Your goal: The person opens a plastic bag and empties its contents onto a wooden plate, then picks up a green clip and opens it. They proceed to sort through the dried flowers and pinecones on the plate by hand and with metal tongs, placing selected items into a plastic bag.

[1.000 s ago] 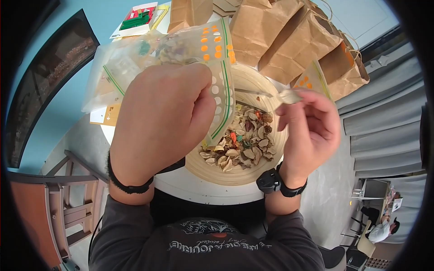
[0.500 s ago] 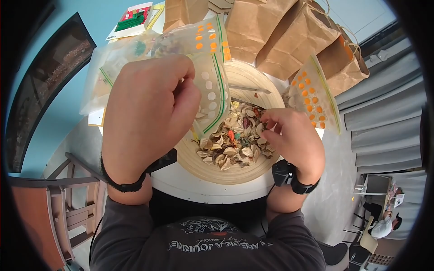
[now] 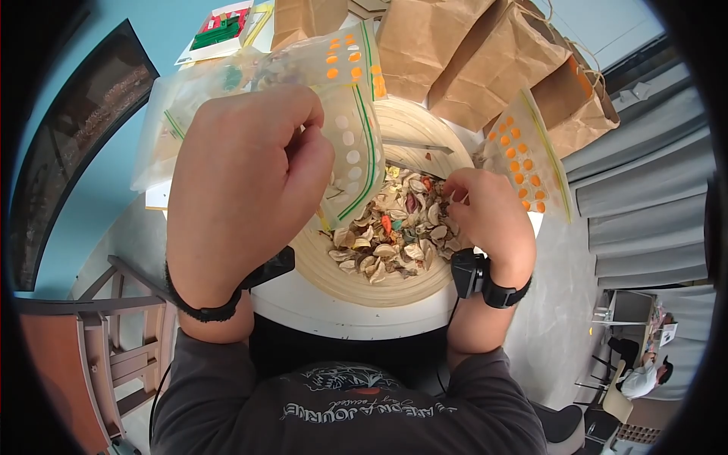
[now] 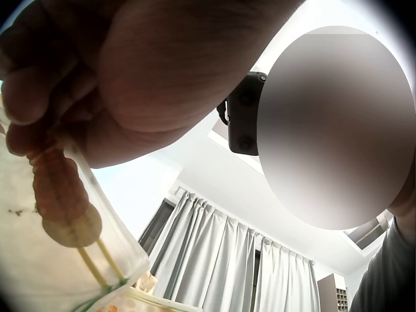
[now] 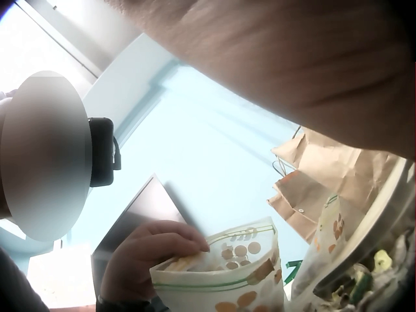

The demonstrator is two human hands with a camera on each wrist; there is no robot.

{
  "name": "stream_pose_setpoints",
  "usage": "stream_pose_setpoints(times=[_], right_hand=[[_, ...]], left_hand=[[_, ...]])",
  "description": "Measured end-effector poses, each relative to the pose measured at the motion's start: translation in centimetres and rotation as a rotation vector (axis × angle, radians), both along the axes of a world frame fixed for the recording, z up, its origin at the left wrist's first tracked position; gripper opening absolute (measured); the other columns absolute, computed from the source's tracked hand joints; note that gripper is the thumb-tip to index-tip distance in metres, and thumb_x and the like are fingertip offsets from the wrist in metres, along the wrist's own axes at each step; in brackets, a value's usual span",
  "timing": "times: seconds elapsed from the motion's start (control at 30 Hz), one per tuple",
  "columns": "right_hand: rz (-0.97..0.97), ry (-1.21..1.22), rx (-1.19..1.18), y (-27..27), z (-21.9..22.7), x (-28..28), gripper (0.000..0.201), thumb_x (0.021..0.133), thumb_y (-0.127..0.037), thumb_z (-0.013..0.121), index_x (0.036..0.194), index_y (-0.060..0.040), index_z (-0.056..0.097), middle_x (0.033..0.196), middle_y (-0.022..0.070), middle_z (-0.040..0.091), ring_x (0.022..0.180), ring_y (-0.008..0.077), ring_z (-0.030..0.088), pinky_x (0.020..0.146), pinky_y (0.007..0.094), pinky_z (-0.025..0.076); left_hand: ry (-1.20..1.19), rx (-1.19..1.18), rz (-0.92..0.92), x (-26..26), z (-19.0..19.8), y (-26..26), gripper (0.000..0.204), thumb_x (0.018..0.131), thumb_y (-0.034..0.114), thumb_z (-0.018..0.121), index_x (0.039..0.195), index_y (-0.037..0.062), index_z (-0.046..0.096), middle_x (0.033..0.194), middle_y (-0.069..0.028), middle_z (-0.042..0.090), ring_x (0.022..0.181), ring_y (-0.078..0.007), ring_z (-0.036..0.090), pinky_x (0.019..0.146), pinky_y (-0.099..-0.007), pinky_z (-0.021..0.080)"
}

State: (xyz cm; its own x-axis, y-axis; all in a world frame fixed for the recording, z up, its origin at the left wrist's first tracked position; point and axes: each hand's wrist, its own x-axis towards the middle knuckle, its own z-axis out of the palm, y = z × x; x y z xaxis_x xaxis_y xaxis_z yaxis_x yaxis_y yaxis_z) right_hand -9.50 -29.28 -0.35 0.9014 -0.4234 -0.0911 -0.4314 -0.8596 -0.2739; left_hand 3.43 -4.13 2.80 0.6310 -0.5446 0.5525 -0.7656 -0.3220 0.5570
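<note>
My left hand grips the upper edge of a translucent zip bag with round dots and a green seal line. From the right wrist view, the mouth of this bag gapes beside the fingers. Below it a pile of potpourri, mostly pale dried petals with a few red and green pieces, lies on a round wooden tray. My right hand reaches down at the pile's right side, fingers bent and fingertips among the petals. I cannot tell whether it pinches a piece.
Metal tongs lie across the tray's far side. Several brown paper bags stand behind it. Another orange-dotted zip bag stands at the right. A white box with green and red items sits at the far left.
My right hand, which held up a pale dried petal, has come down to the right side of the pile. My left hand has shifted slightly left with the bag.
</note>
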Motion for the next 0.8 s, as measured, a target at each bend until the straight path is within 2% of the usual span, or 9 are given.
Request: stream_pose_setpoints(times=[0.13, 0.5, 0.8], right_hand=[[0.019, -0.052, 0.006, -0.2, -0.07, 0.03, 0.033, 0.08, 0.003, 0.063, 0.107, -0.0073, 0.079, 0.101, 0.0194, 0.078, 0.099, 0.0401, 0.074, 0.086, 0.0498, 0.058], [0.054, 0.04, 0.016, 0.12, 0.26, -0.15, 0.044, 0.079, 0.004, 0.063, 0.117, -0.0126, 0.077, 0.103, 0.018, 0.078, 0.101, 0.0397, 0.074, 0.088, 0.05, 0.058], [0.089, 0.029, -0.008, -0.36, -0.3, -0.31, 0.042, 0.079, 0.003, 0.067, 0.117, -0.0123, 0.076, 0.107, 0.0173, 0.076, 0.108, 0.0385, 0.071, 0.091, 0.05, 0.057]], left_hand=[[0.004, 0.0, 0.007, -0.02, -0.1, -0.13, 0.004, 0.092, -0.002, 0.065, 0.09, -0.0032, 0.067, 0.06, -0.0026, 0.056, 0.053, -0.0058, 0.052, 0.051, -0.0252, 0.038], [-0.015, 0.005, 0.0, -0.03, -0.07, -0.14, 0.003, 0.092, -0.002, 0.065, 0.09, -0.0032, 0.067, 0.06, -0.003, 0.057, 0.053, -0.0061, 0.052, 0.051, -0.0255, 0.038], [-0.023, 0.019, -0.001, 0.01, -0.08, -0.11, 0.003, 0.092, -0.003, 0.065, 0.091, -0.0036, 0.067, 0.062, -0.0031, 0.059, 0.054, -0.0063, 0.055, 0.052, -0.025, 0.04]])
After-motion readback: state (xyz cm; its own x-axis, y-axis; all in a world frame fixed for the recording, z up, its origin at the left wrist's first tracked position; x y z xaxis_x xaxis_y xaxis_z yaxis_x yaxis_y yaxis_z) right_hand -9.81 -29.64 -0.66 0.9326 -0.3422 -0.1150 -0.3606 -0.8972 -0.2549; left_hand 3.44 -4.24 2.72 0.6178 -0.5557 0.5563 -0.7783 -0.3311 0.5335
